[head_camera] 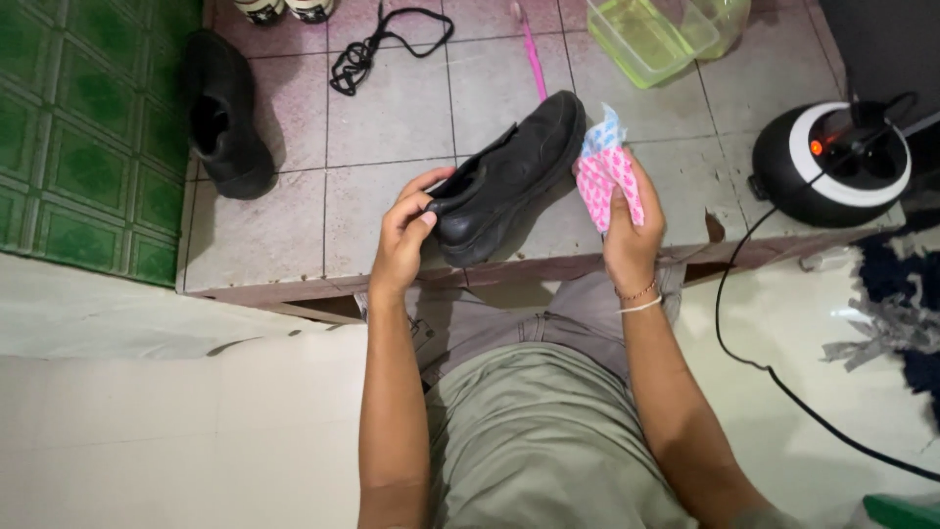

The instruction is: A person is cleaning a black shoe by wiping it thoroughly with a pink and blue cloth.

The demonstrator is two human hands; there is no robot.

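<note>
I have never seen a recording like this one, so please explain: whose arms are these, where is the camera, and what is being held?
The camera sits on the person's head and looks down, so both arms are their own. The left hand holds a black shoe by its heel end. The right hand grips a pink and white cloth next to the shoe's toe. On the tiled ledge lie a second black shoe, a black lace, a green plastic tub and a round black and white appliance.
</note>
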